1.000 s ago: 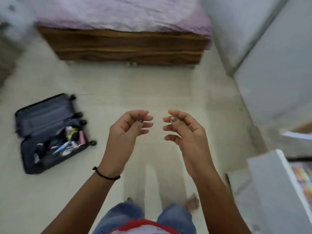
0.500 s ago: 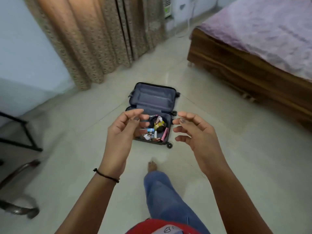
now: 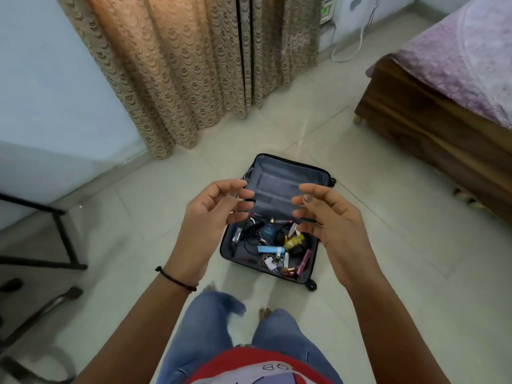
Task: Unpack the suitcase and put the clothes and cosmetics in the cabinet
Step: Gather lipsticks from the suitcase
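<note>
Both hands are raised in front of the chest, palms turned toward each other and apart. The left hand (image 3: 213,214) has its fingers (image 3: 235,189) loosely bent, spread a little, with the thumb out; they grip nothing. The right hand (image 3: 329,223) mirrors it, its fingers half curled and empty. A thin dark strip beside the right hand's lower fingers is too blurred to tell whether it touches them.

Beyond the hands, the suitcase (image 3: 279,184) lies wide open on the floor (image 3: 388,259), near its middle, between the curtain (image 3: 194,65) and the person's feet. Its grey lined lid lies on the curtain side. The nearer half holds a heap of cosmetics (image 3: 277,245): a blue tube (image 3: 271,249), a yellow jar (image 3: 293,242), a pink stick (image 3: 304,261) and dark cords. The rest of the heap is too small and tangled to name.

The hands cover the hinge line and both side rims there; the right hand also hides the right edge of the nearer half. One wheel (image 3: 310,286) shows at its near right corner. The bed (image 3: 443,120) is cut off by the right border.
</note>
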